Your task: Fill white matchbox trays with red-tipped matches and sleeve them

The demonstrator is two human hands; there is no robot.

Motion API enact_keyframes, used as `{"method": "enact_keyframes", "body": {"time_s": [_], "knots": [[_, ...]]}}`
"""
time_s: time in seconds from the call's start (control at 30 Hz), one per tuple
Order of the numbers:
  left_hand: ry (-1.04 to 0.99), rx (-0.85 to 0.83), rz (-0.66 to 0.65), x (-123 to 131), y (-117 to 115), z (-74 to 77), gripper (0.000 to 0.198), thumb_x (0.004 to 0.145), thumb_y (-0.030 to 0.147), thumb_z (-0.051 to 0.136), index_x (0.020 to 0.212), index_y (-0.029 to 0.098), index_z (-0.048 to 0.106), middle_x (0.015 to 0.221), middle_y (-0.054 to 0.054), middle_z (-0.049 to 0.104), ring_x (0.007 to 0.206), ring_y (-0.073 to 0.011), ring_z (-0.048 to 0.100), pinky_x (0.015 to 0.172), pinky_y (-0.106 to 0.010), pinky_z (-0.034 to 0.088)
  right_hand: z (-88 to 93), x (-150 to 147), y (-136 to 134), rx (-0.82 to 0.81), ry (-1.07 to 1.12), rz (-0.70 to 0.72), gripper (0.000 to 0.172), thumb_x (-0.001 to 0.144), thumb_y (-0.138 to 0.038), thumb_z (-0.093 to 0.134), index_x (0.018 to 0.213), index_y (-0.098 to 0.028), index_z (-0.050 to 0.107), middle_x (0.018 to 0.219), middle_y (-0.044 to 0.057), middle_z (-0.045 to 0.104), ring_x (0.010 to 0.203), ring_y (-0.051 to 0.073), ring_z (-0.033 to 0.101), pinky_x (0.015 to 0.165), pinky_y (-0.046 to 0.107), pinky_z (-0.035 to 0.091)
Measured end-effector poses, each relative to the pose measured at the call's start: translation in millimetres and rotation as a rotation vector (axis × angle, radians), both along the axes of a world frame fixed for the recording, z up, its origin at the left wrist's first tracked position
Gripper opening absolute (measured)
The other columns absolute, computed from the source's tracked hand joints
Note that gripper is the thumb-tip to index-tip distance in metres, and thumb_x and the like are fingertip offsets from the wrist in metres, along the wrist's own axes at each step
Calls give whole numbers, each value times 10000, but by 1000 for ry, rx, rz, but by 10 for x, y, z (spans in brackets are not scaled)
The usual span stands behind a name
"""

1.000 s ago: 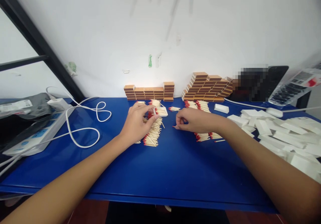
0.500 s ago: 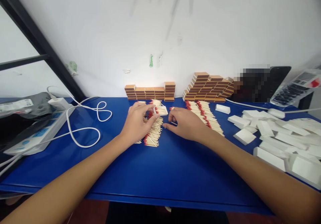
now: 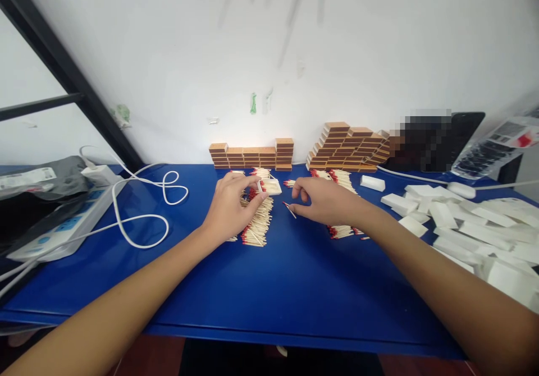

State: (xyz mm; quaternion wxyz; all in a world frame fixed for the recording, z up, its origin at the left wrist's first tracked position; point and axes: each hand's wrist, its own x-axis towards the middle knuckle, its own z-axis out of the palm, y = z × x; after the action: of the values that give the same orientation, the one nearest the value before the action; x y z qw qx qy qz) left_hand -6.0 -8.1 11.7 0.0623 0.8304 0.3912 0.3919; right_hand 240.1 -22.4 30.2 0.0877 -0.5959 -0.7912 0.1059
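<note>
On the blue tabletop (image 3: 269, 286), my left hand (image 3: 229, 207) lies on a heap of matches (image 3: 256, 227). Its fingertips touch a little white tray (image 3: 272, 187), but I cannot tell if that grip is pinching it. My right hand (image 3: 326, 202) is just beside it. Its grip is pinching one match (image 3: 288, 209) by the plain end, with the red tip toward the tray. A second heap (image 3: 343, 231) lies under my right wrist. Brown matchboxes (image 3: 252, 156) are stacked by the wall.

Wooden matches (image 3: 256, 224) lie on a smooth, glossy table (image 3: 273, 286).
</note>
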Motion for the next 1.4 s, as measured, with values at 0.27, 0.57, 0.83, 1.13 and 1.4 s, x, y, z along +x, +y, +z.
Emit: {"method": "enact_keyframes", "body": {"time_s": [0.27, 0.57, 0.83, 1.13, 1.4], "knots": [[26, -1, -7, -9, 10, -10, 202, 956, 305, 740, 1138, 220, 722, 1008, -23, 778, 1057, -252, 641, 997, -457, 477, -20, -88, -12, -104, -34, -6, 129, 922, -338, 703, 858, -227, 716, 861, 41, 746, 742, 199, 653, 616, 311, 391], [44, -6, -17, -9, 15, -20, 219, 955, 309, 738, 1151, 209, 732, 1014, -36, 781, 1059, -259, 644, 994, -467, 488, 127, 61, 38, 4, 41, -96, 160, 945, -273, 661, 802, -210, 694, 767, 41, 729, 691, 191, 633, 604, 307, 374], [50, -10, -99, 13, -15, -31, 265, 936, 295, 770, 1184, 207, 734, 1103, -62, 777, 1098, -262, 658, 1011, -485, 508, 122, -93, -21, 202, 242, 117, 88, 942, -245, 642, 885, -196, 689, 839, 34, 683, 729, 164, 580, 659, 287, 387], [17, -90, -177, 15, -47, -13, 266, 947, 303, 754, 1202, 228, 748, 1188, -72, 774, 1146, -253, 679, 1028, -460, 547, 51, -96, 7, 228, 293, 175, 150, 963, -312, 645, 861, -203, 665, 866, 42, 665, 753, 171, 567, 689, 291, 393], [9, -94, -179, 19, -51, -5, 285, 950, 311, 753, 1214, 203, 744, 1172, -74, 779, 1139, -247, 676, 1024, -444, 549, 11, -140, 5, 236, 333, 195, 159, 979, -298, 649, 854, -200, 662, 826, 23, 648, 726, 156, 550, 688, 281, 392]]}}
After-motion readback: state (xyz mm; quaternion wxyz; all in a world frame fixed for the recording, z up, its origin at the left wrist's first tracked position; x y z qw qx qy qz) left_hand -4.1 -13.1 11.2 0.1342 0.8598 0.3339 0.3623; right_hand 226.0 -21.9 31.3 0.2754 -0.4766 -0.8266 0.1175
